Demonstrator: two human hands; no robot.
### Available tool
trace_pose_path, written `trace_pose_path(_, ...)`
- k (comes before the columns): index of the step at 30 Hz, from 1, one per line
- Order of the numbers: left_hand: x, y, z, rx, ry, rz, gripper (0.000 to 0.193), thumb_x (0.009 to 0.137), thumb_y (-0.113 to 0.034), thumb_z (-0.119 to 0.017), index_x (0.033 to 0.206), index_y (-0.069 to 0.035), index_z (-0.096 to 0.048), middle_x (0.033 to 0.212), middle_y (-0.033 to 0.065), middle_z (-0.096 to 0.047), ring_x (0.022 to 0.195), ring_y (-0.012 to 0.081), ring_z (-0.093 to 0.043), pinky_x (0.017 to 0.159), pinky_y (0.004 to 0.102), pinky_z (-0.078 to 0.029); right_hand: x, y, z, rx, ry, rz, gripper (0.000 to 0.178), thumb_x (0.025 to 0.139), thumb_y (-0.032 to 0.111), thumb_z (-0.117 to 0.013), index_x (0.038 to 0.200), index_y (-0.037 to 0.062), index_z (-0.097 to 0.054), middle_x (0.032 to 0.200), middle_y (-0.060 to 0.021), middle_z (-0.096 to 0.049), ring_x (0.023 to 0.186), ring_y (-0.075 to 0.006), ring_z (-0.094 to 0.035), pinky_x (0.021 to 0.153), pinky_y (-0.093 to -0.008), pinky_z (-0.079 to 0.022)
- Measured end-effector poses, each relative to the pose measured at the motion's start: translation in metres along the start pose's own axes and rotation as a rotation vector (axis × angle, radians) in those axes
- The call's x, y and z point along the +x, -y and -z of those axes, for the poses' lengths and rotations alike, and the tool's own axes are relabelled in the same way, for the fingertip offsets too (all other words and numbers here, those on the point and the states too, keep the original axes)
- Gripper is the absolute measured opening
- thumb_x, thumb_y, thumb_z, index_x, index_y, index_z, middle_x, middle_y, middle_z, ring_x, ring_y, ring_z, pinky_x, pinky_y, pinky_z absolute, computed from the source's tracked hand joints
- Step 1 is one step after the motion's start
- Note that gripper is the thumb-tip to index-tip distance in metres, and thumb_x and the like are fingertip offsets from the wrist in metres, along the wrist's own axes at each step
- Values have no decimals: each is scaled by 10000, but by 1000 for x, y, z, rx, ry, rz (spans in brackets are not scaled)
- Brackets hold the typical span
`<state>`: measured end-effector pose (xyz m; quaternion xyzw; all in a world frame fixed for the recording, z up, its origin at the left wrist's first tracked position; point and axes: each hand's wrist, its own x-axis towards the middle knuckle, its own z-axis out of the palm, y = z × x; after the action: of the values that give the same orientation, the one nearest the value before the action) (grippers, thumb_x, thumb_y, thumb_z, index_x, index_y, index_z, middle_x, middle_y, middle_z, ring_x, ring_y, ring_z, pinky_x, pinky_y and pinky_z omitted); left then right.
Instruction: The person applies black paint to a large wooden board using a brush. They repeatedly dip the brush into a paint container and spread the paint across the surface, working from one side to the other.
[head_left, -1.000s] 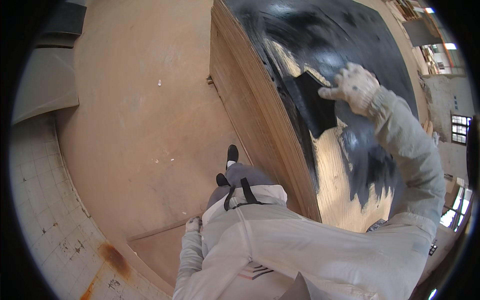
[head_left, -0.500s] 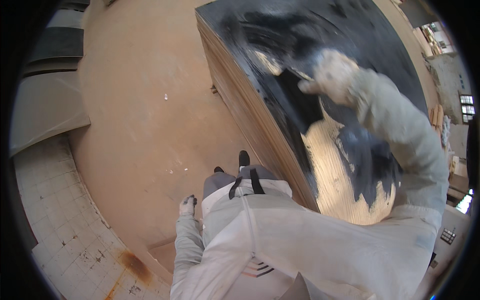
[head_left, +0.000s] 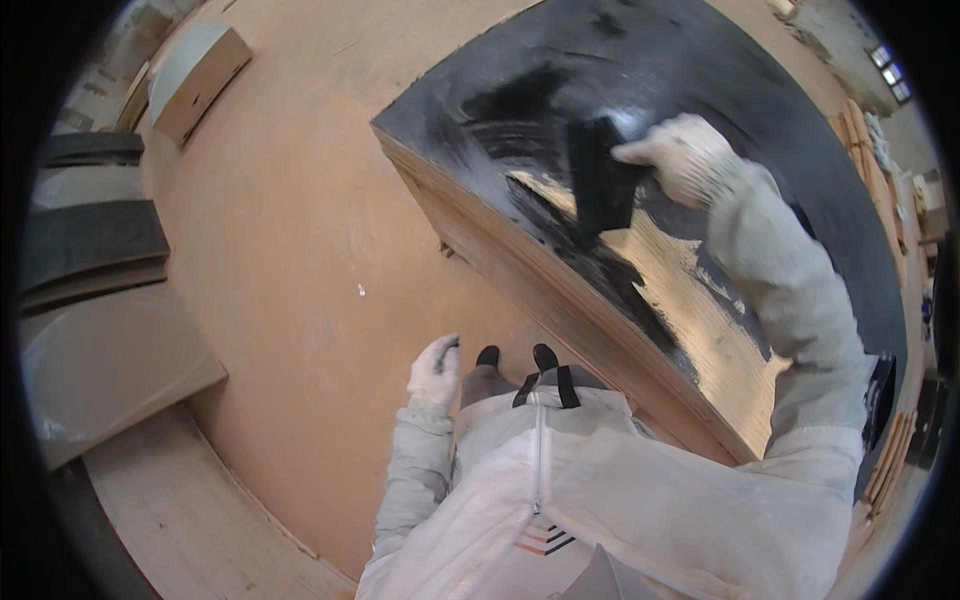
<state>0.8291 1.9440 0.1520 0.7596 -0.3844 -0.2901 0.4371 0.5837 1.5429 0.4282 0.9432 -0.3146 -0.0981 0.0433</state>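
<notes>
My right hand (head_left: 690, 160), in a whitish glove, is closed on a black scraper (head_left: 603, 180) with a broad flat blade. The blade rests on the top sheet of a tall stack of wooden boards (head_left: 560, 265). A wet-looking black coating (head_left: 690, 60) covers much of that sheet. Pale bare wood (head_left: 690, 300) shows in a ragged strip from the blade toward the near corner. My left hand (head_left: 435, 372), gloved with dark-stained fingertips, hangs beside my body, away from the stack. Its fingers are curled in, and I see nothing in them.
Brown floor (head_left: 300, 220) lies left of the stack, with a small white scrap (head_left: 361, 290) on it. Along the left stand dark and tan sheets in piles (head_left: 120, 360). A smaller block-shaped stack (head_left: 200, 80) stands farther off. Wooden strips (head_left: 860, 150) lie beyond the stack's right side.
My view has turned, so the stack and floor sit differently. The scraper now stands more upright in view, over the upper end of the bare strip. My left hand appears higher, closer to the stack.
</notes>
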Motion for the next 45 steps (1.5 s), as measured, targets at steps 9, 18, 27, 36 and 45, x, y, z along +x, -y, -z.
trace_pose_path(9,46,-215,-6,276,379,-813,533,891,-149,-730,1411,-102,-620,1307,140,-693,1096,335,-718,897,437,-577,-125,148,-49,1695,-189,-788,704,952,34,-705,1619,83,-482,1083,-57,-699,821,-102,-619,714,-256,-532)
trace_pose_path(18,77,-247,14,413,676,-533,780,894,-302,-746,1567,-62,-431,1453,197,-586,1174,387,-700,972,479,-590,-78,242,-73,2334,-621,-969,525,1075,139,-631,1567,-6,-522,1506,-113,-629,1256,-172,-628,1077,-287,-494)
trace_pose_path(27,76,-274,-1,1092,480,-360,699,911,-369,-723,1499,-86,-473,1356,185,-604,1174,368,-712,949,508,-582,-34,257,-98,2468,-418,-645,783,1083,474,-610,1653,-5,-365,1614,-137,-518,1426,-226,-514,1160,-365,-424)
trace_pose_path(36,76,-271,-49,1382,357,-216,743,997,-308,-647,1668,-213,-343,1436,207,-605,1225,402,-704,985,507,-586,-192,260,-104,2175,-389,-275,656,1113,291,-617,1642,-17,-381,1667,-149,-457,1522,-215,-447,1241,-343,-373)
trace_pose_path(45,85,-304,-32,1395,335,-448,445,1037,-417,-583,1443,-246,-639,1105,166,-786,1072,378,-741,950,502,-573,-441,278,-321,2516,-461,-764,479,1052,169,-649,1480,-38,-585,1329,-159,-727,1181,-252,-709,996,-358,-569)
